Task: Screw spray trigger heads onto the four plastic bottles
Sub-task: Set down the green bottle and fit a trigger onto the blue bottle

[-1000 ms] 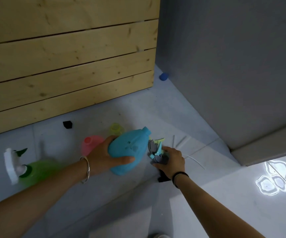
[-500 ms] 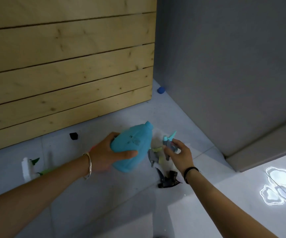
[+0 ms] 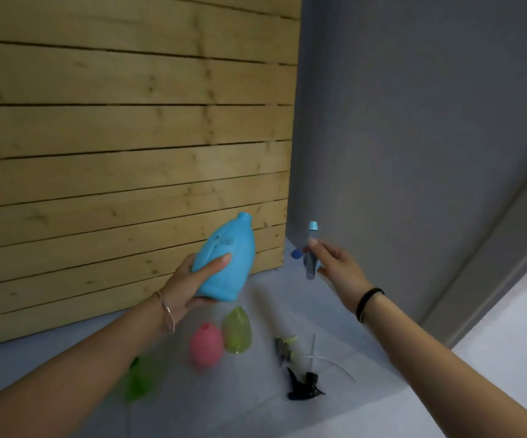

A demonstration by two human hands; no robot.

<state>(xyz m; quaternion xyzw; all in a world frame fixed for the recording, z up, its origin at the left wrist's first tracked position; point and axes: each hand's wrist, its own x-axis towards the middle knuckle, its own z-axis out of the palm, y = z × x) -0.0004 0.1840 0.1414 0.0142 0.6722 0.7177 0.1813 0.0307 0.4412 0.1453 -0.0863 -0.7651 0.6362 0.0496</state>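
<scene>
My left hand (image 3: 189, 284) grips a blue plastic bottle (image 3: 227, 259), held up in the air and tilted, its open neck pointing up and right. My right hand (image 3: 338, 267) holds a blue-and-grey spray trigger head (image 3: 311, 248) upright, a short way right of the bottle and not touching it. On the floor below lie a pink bottle (image 3: 206, 343) and a yellow-green bottle (image 3: 237, 329), both without heads. A green bottle (image 3: 137, 379) shows partly behind my left forearm. A grey-and-yellow trigger head (image 3: 284, 346) and a black trigger head (image 3: 304, 385) lie on the floor.
A wooden slat wall (image 3: 123, 153) stands at the left and a grey wall (image 3: 413, 137) at the right, meeting in a corner. A small blue cap (image 3: 296, 253) lies in that corner. Thin white dip tubes (image 3: 334, 361) lie on the grey floor beside the trigger heads.
Both hands have risen off the floor: the left lifted the blue bottle, the right picked up the blue trigger head. The camera tilted up, so the floor items now sit lower in view.
</scene>
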